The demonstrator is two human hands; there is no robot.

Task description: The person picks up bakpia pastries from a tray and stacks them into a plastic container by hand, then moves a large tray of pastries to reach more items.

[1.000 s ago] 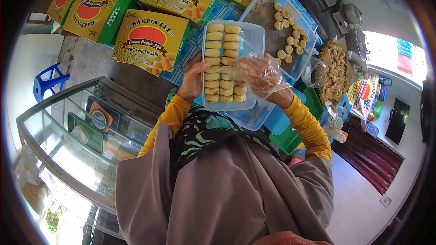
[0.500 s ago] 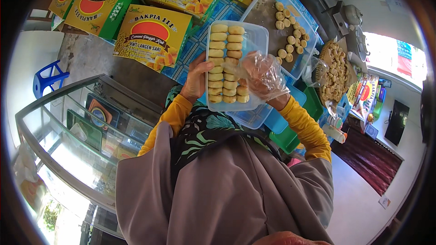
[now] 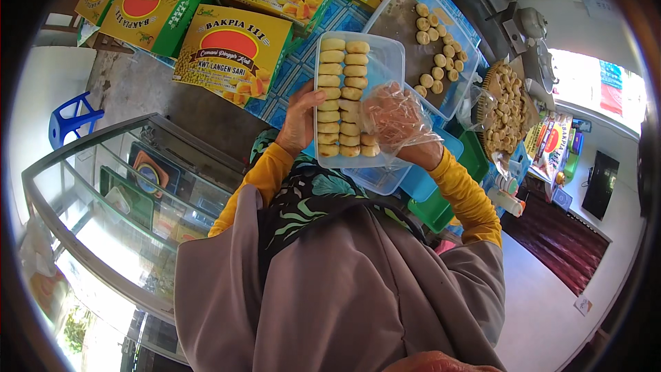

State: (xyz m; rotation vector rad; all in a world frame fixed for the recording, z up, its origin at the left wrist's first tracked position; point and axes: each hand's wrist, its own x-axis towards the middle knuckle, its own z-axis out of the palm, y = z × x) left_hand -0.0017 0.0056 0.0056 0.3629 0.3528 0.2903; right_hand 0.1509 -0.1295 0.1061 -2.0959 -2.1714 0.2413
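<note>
Clear tub [image 3: 384,62] is gripped by the left hand [image 3: 299,121]; bagged right hand [image 3: 395,117] is loosely curled, hold can't be told. Pastries [image 3: 350,106] just left of it are best nudged gently.

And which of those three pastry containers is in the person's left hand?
The smaller clear tub, its pastries in tight rows; the larger tub and woven basket hold loose pastries.
</note>
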